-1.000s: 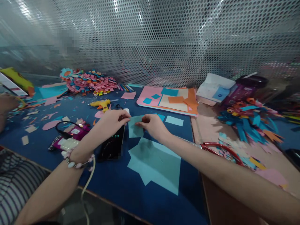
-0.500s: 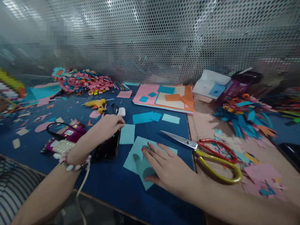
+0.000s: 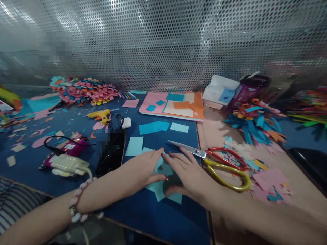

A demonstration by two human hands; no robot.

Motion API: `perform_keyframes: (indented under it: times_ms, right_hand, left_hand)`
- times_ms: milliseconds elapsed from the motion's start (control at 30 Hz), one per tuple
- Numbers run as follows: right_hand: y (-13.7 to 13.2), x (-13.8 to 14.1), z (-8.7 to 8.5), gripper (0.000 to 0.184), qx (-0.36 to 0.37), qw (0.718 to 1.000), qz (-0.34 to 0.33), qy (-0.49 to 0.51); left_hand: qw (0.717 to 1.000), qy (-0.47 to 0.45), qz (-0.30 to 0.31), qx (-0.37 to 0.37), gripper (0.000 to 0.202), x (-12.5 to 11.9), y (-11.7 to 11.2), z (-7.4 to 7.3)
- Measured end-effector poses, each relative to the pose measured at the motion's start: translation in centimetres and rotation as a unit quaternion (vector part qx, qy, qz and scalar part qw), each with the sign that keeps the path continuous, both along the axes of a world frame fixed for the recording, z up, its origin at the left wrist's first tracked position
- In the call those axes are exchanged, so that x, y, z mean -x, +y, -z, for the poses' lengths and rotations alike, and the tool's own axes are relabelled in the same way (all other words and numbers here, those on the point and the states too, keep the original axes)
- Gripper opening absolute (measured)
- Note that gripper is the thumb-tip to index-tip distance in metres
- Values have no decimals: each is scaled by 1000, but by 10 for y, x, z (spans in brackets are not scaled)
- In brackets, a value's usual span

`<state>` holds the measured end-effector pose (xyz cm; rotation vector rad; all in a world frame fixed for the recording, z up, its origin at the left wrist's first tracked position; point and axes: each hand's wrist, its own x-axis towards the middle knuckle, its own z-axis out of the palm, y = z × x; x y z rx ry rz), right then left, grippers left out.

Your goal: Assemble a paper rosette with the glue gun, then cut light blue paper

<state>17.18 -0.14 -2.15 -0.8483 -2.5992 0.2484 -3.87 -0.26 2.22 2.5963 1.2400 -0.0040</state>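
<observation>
Both of my hands lie flat on a large light-blue paper sheet (image 3: 159, 189) on the blue table top (image 3: 143, 217). My left hand (image 3: 145, 166) rests on the sheet's left part, fingers stretched out. My right hand (image 3: 186, 173) covers its middle, fingers spread. A small light-blue paper rectangle (image 3: 134, 146) lies loose just beyond my left hand. Red and yellow handled scissors (image 3: 217, 163) lie right of my right hand, blades pointing left.
A dark phone (image 3: 111, 153), a white charger plug (image 3: 67, 163) and a yellow glue gun (image 3: 100, 115) lie at left. Stacked coloured sheets (image 3: 173, 107) sit at the back, cut paper piles (image 3: 87, 90) at back left and paper flowers (image 3: 255, 119) at right. A perforated metal wall (image 3: 163, 41) stands behind.
I let go of the small blue rectangle and left it on the table. My right hand, then my left, came down flat onto the large blue sheet. The scissors are now uncovered.
</observation>
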Motion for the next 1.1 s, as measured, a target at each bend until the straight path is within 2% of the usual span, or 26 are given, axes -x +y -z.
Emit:
perform_keyframes:
  times_ms: [133,267,367,433,567,633,700,767,800,900,1000,1100]
  right_hand:
    - [-2,0,4,102,4,1000,-10,7]
    - [1,-1,5,114,-6,1000,-15,2]
    - [0,-2,6,112,-43,999,-20,13]
    - [-3,-3,6,101,-69,997,-29,19]
    - [-13,-7,1,63,-106,991,-61,62]
    - [-17,-9,-3,47,-60,990,-55,112]
    - [-18,-12,-7,37,12,986,-5,165]
    - [-17,-13,-10,35,47,981,40,185]
    - [-16,-14,-11,39,49,982,42,175]
    - [-15,-16,-12,51,37,990,0,137]
    - [-16,-18,-13,45,36,978,-3,205]
    - [-18,-20,-16,39,54,958,37,280]
  left_hand:
    - [999,-11,14,32,98,2,-7,3]
    - [998,-42,-21,48,115,2,-12,7]
    - [996,-52,-53,57,124,-3,-14,9]
    - [995,-39,-63,70,122,-6,-14,7]
    - [993,-30,-41,103,109,-7,-14,-1]
    - [992,-42,-35,113,105,-5,-13,-2]
    - [989,-64,-32,126,103,-3,-12,-2]
    - [986,-84,-32,142,102,-2,-10,-1]
    - [984,-89,-35,148,102,-1,-10,-1]
    - [982,-93,-40,161,107,-1,-8,0]
    - [976,-124,-37,173,112,1,-8,4]
    - [966,-172,-42,187,101,2,-9,4]
